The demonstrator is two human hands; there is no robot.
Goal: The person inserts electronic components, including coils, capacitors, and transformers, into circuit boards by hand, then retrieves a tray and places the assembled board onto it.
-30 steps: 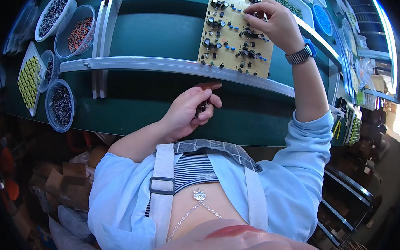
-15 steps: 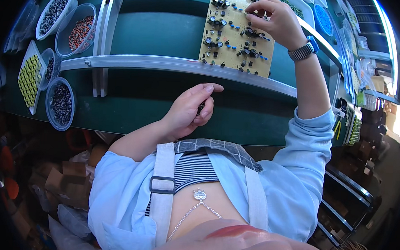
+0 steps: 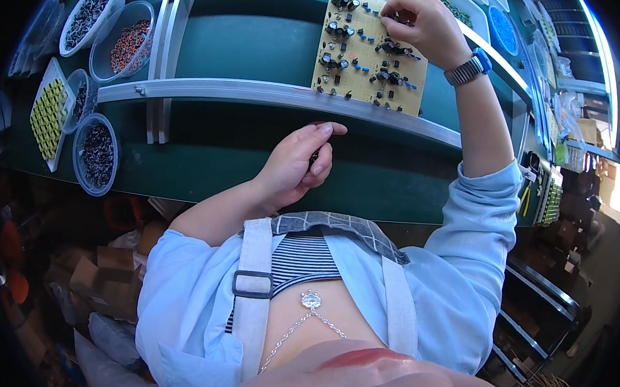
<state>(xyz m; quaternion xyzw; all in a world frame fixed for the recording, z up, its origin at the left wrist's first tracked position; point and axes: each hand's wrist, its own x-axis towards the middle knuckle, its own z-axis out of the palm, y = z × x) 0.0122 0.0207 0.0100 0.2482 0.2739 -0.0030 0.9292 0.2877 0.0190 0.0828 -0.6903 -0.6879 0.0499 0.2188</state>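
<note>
The yellow rectangular circuit board point(image 3: 363, 88), its near edge at the long silver metal rail point(image 3: 259, 93), already carries many black and blue components; how many are left, I cannot tell. Over its upper right part, the bare right hand point(image 3: 430, 32) has thumb and forefinger bent close together, but what they hold is hidden. The bare left hand point(image 3: 294, 159) is curled around small dark parts point(image 3: 314, 159). Leftward, one clear round plastic bowl point(image 3: 105, 53) contains orange rings point(image 3: 130, 47), another dark metallic pieces point(image 3: 98, 156)
</note>
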